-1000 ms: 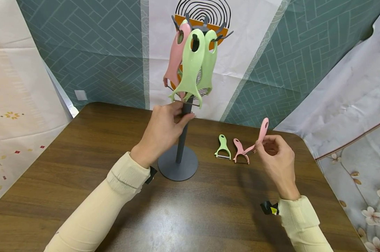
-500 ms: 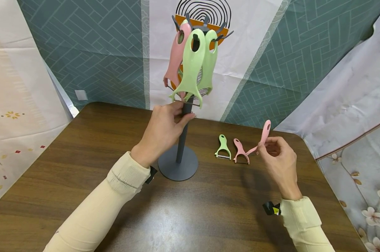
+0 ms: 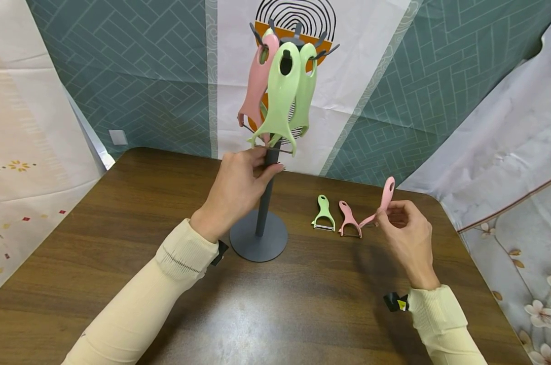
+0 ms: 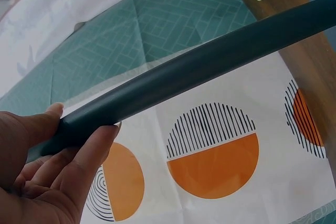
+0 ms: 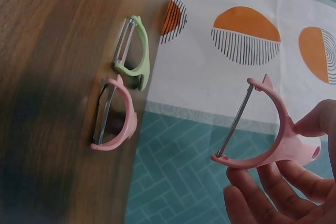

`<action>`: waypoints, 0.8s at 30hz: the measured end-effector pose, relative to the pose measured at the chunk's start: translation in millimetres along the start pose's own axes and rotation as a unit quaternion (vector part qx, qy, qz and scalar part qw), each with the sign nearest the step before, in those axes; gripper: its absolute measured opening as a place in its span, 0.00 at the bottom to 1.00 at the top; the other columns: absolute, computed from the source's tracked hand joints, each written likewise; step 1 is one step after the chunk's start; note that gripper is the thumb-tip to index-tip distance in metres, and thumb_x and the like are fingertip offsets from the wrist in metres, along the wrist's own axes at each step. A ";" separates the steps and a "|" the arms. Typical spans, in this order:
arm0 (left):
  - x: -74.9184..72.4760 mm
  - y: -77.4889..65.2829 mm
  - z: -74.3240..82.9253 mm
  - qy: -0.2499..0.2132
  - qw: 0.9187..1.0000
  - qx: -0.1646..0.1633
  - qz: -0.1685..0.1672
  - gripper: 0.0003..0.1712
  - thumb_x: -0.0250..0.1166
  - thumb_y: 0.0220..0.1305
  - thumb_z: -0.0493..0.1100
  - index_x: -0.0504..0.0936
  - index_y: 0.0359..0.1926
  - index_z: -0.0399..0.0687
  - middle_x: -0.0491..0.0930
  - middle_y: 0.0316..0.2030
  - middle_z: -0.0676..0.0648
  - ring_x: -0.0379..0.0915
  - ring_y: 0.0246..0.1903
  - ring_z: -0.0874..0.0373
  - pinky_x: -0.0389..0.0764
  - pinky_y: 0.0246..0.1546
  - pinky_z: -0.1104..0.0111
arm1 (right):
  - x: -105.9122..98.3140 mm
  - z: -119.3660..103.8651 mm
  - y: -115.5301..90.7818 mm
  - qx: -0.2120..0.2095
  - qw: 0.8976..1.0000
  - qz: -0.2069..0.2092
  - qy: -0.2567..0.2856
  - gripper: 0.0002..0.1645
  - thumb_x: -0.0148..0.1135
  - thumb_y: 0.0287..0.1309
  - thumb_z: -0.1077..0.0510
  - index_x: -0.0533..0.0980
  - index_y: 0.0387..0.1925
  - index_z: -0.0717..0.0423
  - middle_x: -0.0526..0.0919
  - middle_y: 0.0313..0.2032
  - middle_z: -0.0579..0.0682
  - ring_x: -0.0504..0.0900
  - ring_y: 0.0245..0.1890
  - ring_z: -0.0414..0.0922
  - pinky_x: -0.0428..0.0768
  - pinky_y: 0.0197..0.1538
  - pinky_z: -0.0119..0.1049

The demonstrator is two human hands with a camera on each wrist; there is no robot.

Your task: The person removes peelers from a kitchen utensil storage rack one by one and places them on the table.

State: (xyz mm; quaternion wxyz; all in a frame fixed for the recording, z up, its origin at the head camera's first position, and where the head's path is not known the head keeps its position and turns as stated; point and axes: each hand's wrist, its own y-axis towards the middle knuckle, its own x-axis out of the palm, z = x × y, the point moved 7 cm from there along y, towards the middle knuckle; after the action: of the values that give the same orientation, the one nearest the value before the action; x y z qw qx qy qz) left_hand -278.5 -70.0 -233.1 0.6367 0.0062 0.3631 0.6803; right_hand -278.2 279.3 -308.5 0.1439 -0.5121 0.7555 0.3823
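Observation:
My left hand (image 3: 239,185) grips the dark pole of a hook stand (image 3: 264,203), just under the hanging peelers; the left wrist view shows thumb and fingers around the pole (image 4: 199,69). On the stand's hooks hang a pink peeler (image 3: 258,76), a green peeler (image 3: 282,96) in front and another green peeler (image 3: 305,91) behind it. Over the table's right side, my right hand (image 3: 407,230) pinches a pink peeler (image 3: 387,195), its handle upward. The right wrist view shows this peeler's forked head and blade (image 5: 278,140) clear of the fingers.
Two peelers lie on the wooden table (image 3: 302,294) between stand and right hand: a green peeler (image 3: 323,213) and a pink peeler (image 3: 348,220). The stand's round base (image 3: 243,243) sits at mid-table. Patterned cloth (image 3: 147,76) hangs behind the table.
My right hand has shifted slightly right and down with the pink peeler. The front green peeler on the stand has swung slightly right. The left hand keeps its grip on the pole.

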 end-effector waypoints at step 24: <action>-0.8 -0.5 0.5 0.000 1.000 0.011 0.006 0.15 0.73 0.64 0.40 0.86 0.48 0.36 0.90 0.40 0.41 0.90 0.40 0.54 0.88 0.42 0.63 | 2.9 22.5 0.3 0.021 0.998 -0.011 -0.056 0.16 0.63 0.65 0.46 0.82 0.45 0.52 0.88 0.39 0.52 0.77 0.32 0.22 0.72 0.36 0.21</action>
State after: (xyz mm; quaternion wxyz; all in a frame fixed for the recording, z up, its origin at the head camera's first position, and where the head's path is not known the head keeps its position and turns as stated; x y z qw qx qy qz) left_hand -277.7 -70.5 -232.6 0.6322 0.0153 0.3704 0.6803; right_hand -283.6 293.7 -325.1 0.2008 -0.4951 0.7486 0.3927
